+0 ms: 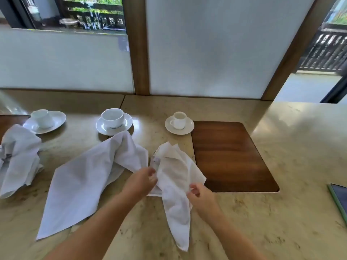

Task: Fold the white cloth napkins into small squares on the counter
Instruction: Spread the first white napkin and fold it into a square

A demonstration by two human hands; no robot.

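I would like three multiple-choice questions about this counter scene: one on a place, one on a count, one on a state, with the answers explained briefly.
1. Where does the wooden inlay lie?
A. left of all the cups
B. right of the smallest cup
C. under the crumpled napkin

2. How many cups on saucers stand on the counter?
A. two
B. three
C. five

3. What is the state of the napkin in the hands?
A. folded into a small square
B. rolled tightly
C. loose and creased, held by both hands

Answers:
1 B: the wooden inlay begins just right of the smallest cup.
2 B: left cup, middle cup and the smallest one.
3 C: the left hand and right hand pinch the held napkin, which hangs unfolded.
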